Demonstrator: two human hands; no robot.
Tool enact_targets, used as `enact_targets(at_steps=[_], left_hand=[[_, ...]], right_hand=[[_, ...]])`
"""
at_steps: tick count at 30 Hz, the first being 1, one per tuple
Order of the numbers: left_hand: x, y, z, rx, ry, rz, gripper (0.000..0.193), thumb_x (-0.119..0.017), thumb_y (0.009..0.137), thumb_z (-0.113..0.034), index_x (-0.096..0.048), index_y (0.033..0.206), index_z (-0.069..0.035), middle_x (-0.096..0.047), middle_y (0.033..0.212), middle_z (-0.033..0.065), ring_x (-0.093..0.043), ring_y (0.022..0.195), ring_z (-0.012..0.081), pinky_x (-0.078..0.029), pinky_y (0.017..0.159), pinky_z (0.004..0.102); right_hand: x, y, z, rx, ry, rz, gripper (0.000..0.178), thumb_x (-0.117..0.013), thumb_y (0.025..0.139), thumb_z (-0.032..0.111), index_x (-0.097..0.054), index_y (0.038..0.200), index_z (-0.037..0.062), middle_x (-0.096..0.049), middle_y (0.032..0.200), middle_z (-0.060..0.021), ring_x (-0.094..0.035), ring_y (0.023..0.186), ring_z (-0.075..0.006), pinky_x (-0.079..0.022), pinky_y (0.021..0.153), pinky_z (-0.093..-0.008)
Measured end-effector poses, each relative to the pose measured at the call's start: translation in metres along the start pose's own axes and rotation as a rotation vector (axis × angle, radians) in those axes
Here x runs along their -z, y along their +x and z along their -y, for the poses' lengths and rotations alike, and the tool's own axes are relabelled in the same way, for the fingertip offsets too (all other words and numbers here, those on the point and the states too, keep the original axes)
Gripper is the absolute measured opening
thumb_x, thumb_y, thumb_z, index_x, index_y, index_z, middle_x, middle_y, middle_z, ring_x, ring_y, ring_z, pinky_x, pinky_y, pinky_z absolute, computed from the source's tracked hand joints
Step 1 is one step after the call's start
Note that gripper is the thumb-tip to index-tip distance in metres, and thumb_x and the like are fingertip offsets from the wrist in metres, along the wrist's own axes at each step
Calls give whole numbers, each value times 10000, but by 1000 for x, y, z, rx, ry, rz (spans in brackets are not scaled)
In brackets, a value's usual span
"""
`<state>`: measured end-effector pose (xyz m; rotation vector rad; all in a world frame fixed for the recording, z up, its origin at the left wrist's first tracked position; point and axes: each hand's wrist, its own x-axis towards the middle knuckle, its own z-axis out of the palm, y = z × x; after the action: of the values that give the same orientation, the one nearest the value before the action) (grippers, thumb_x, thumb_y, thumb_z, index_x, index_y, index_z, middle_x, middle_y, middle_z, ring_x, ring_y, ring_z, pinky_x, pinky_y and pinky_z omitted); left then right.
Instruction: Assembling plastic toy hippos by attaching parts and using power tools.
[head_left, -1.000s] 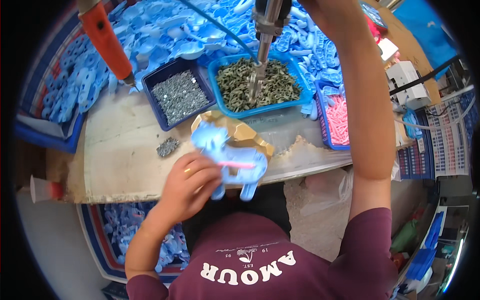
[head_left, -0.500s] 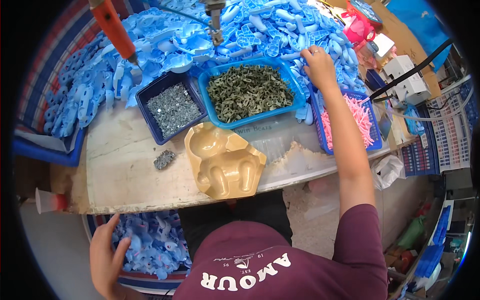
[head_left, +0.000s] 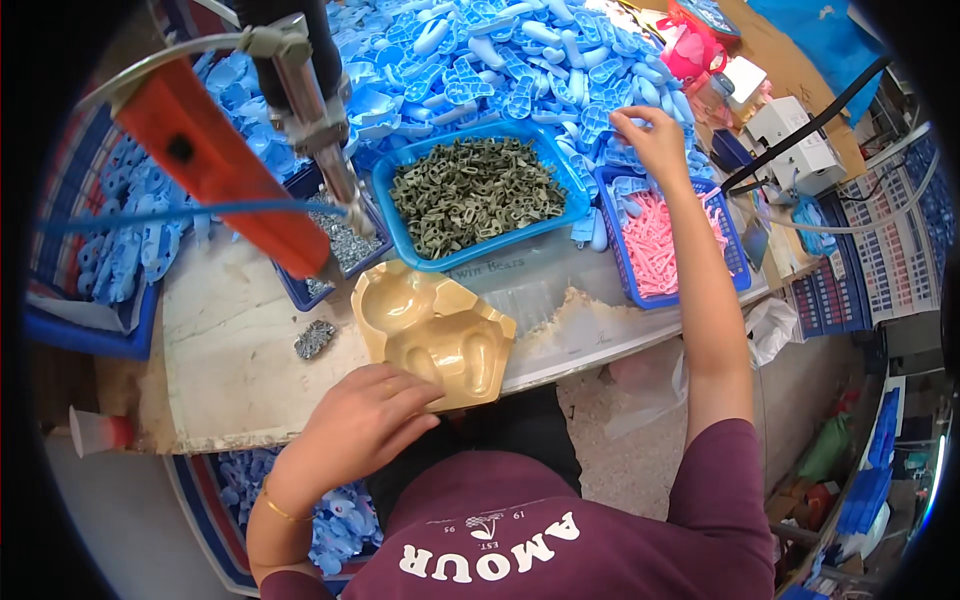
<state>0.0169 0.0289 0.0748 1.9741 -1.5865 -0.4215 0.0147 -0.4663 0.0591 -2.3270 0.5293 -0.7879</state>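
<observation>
My left hand (head_left: pixel 375 412) is at the table's near edge, fingers stretched out and holding nothing I can see. Its fingertips overlap the near left edge of a glossy tan moulded holder (head_left: pixel 435 335) with rounded hollows; whether they touch it I cannot tell. Over the heap of light blue plastic parts (head_left: pixel 480 55) reaches my right hand (head_left: pixel 655 145), its fingers bent and apart, with no part visible in them. Just below that hand stands a blue basket (head_left: pixel 625 275) of pink stick-like pieces (head_left: pixel 655 240), with a few blue pieces at its far end.
A blue tray (head_left: pixel 405 245) of dark green clips stands mid-table. An orange tool (head_left: pixel 225 165) and a metal-tipped tool (head_left: pixel 315 110) hang over a navy bin (head_left: pixel 295 285) of small metal pieces. A small metal pile (head_left: pixel 314 340) lies nearby. Below sits a container of blue parts (head_left: pixel 345 525).
My left hand has risen from beside the lower container to the tan holder. My right hand has shifted slightly right and nearer. The hanging tools now show larger and lower in view.
</observation>
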Motion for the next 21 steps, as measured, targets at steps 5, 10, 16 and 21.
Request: enact_targets(at_steps=[5,10,16,21], left_hand=[[-26,29,-3,-55,-62,-139,392,-699,894,-152,-619,1267,-61,-649,1256,119,-643,1037,318,-527,875,412],[-55,67,-12,-97,89,-393,506,-691,875,-94,-556,1359,-43,-587,1359,131,-624,1007,304,-532,868,396],[-70,76,11,-157,302,-495,512,-737,799,-58,-609,1295,-42,-654,1238,78,-630,868,246,-551,753,339],[-65,51,16,-153,290,-577,422,-762,738,-61,-688,1152,-98,-708,1111,14,-633,763,212,-547,666,306]], right_hand=[[1,-63,41,-108,356,260,291,-724,937,175,-695,1150,-20,-732,897,-96,-729,781,-156,-577,695,-279],[-10,-158,129,-286,344,670,262,-650,988,156,-608,1172,-25,-704,910,-101,-732,809,-163,-596,692,-299],[-16,-183,139,-404,604,942,297,-598,1034,232,-603,1211,-6,-705,1000,-110,-721,806,-148,-585,711,-297],[-5,-93,63,-147,211,510,246,-626,986,251,-729,1059,39,-738,866,-41,-690,762,-119,-540,670,-282]])
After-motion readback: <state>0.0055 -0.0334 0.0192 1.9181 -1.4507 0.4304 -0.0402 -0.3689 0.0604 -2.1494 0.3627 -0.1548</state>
